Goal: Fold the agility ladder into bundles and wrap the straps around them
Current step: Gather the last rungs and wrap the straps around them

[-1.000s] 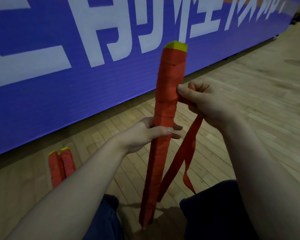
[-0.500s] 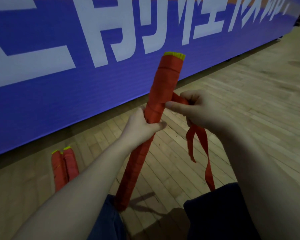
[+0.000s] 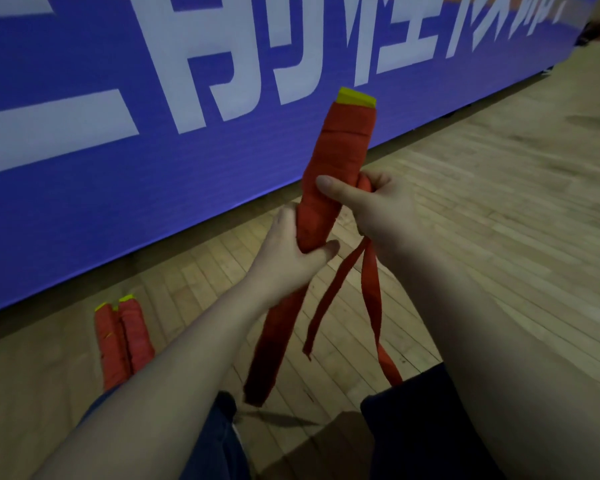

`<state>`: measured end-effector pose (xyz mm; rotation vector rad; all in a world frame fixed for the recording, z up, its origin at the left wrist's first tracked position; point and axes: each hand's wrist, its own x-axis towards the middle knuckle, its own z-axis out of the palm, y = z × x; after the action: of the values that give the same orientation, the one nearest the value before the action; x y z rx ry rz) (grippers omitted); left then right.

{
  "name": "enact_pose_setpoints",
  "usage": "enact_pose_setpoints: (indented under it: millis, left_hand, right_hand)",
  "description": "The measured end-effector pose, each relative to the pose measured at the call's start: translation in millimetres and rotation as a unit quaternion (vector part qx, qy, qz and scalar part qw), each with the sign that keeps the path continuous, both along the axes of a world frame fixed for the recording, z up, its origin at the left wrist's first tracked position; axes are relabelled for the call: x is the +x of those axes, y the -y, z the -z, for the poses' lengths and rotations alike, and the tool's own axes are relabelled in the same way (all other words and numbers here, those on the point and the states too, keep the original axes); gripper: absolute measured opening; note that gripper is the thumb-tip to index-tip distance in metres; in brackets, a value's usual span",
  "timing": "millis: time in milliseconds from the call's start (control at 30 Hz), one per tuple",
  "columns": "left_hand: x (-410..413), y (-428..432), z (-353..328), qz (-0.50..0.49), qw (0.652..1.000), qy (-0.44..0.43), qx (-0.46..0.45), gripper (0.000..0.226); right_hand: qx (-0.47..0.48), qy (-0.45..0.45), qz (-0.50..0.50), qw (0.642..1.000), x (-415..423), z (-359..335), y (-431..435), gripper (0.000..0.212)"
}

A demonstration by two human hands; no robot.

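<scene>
Centre frame: we are holding the bundle (image 3: pixel 340 150) tilted toward 1 o'clock, left hand (image 3: pixel 288 251) curling round its middle and right hand (image 3: pixel 381 209) pinching the strap (image 3: pixel 369 292) at its 3 o'clock side. If we are slackening that pinch, the wraps are likely loosening.

Both our bare forearms reach forward. Our left hand (image 3: pixel 291 252) grips the bundle (image 3: pixel 340 147) mid-length, thumb in front. Our right hand (image 3: pixel 381 209) is just above, thumb pressed across it, fingers curled on the strap (image 3: pixel 371 289).
</scene>
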<state>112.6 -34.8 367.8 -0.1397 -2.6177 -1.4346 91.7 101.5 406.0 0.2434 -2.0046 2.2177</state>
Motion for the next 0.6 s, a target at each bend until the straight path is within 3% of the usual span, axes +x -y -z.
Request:
enact_pose_setpoints:
  millis: [33, 100, 133, 267, 300, 400, 433, 600]
  left_hand:
    - [-1, 6, -5, 0.040, 0.996, 0.033, 0.073, 0.055]
    - [0, 20, -10, 0.122, 0.971, 0.108, 0.175, 0.046]
    - [1, 24, -10, 0.163, 0.957, 0.138, 0.194, 0.042]
    - [6, 22, -9, 0.284, 0.918, 0.191, 0.200, 0.036]
    - [7, 22, -9, 0.303, 0.909, 0.197, 0.206, 0.034]
    - [8, 27, -12, 0.368, 0.870, 0.217, 0.247, 0.041]
    - [8, 29, -13, 0.384, 0.857, 0.227, 0.257, 0.044]
    - [10, 28, -10, 0.398, 0.848, 0.267, 0.228, 0.054]
  right_hand:
    - [-0.022, 0.001, -0.024, 0.999, 1, -3, -2, 0.069]
    - [-0.070, -0.003, -0.083, 0.994, 5, -6, -7, 0.057]
    - [-0.078, -0.004, -0.119, 0.990, 5, -7, -9, 0.050]
    - [-0.066, 0.003, -0.211, 0.975, 11, -10, -7, 0.089]
    - [-0.073, 0.010, -0.225, 0.972, 13, -14, -7, 0.082]
    - [-0.127, 0.003, -0.233, 0.964, 14, -15, -15, 0.020]
    - [-0.144, -0.002, -0.244, 0.959, 16, -17, -19, 0.015]
    - [-0.114, -0.066, -0.301, 0.945, 11, -18, -20, 0.035]
